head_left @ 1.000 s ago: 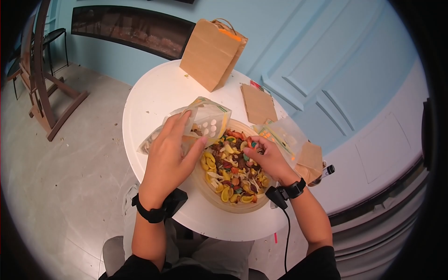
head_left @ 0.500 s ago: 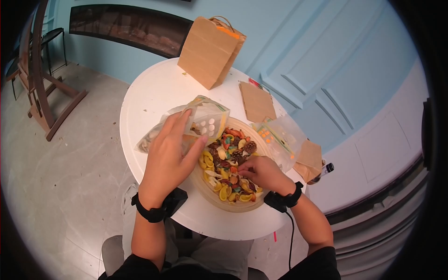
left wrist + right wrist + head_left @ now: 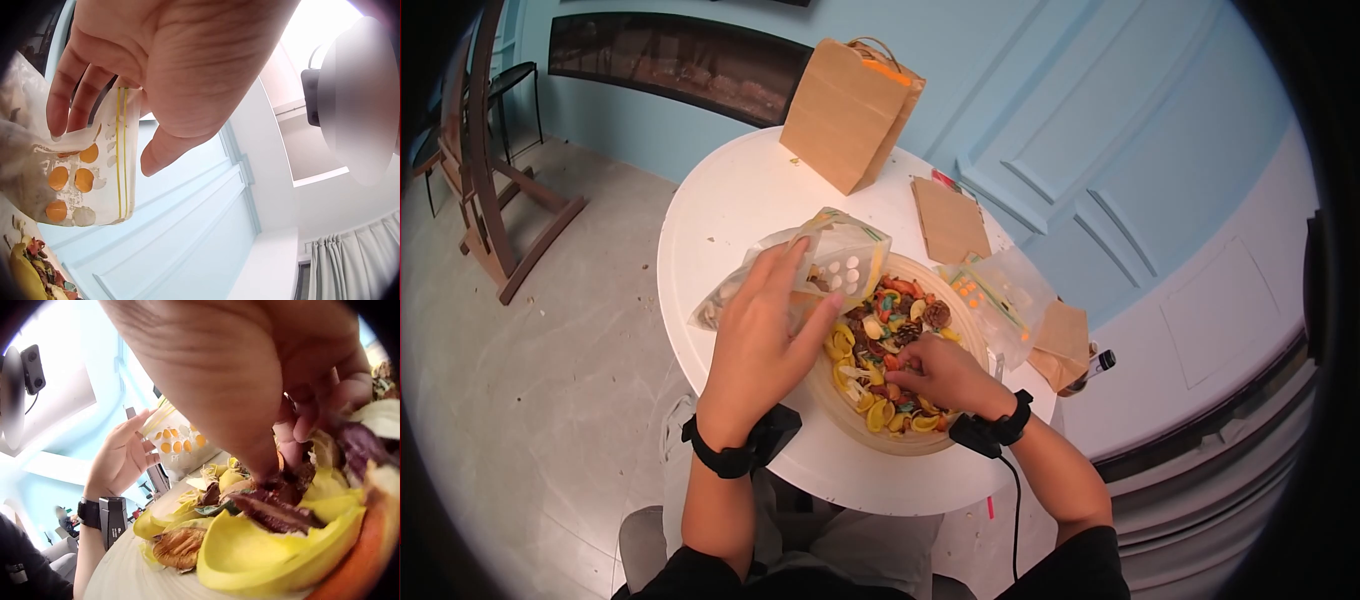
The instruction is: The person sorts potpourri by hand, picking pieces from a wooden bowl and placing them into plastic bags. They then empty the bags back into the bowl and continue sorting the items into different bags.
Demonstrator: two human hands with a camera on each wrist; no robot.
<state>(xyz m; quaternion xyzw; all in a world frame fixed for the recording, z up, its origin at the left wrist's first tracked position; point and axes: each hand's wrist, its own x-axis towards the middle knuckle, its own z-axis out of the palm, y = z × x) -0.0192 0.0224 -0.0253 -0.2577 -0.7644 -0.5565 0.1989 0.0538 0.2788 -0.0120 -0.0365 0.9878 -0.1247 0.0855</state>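
A round bowl (image 3: 863, 438) holds a mix of yellow, orange, green and dark dried pieces and pine cones. My left hand (image 3: 757, 350) is over a clear zip bag (image 3: 855, 240) at the bowl's left rim, its fingers touching the bag and its thumb held apart. Orange dots mark the bag (image 3: 103, 187) in the left wrist view. My right hand (image 3: 950, 375) reaches into the bowl with bent fingers. In the right wrist view its thumb and fingertips pinch at a dark red dried piece (image 3: 290, 485), partly hidden, beside a large yellow curved piece (image 3: 269, 559).
On the white table (image 3: 720, 200) a brown paper bag (image 3: 845, 120) stands at the back. A flat brown packet (image 3: 952, 220), another clear bag (image 3: 1005, 290) and a small brown bag (image 3: 1060, 345) lie along the right side.
My right hand has moved from the bowl's upper right down and left, deeper over the mix, uncovering pine cones. The left hand and its bag have hardly moved.
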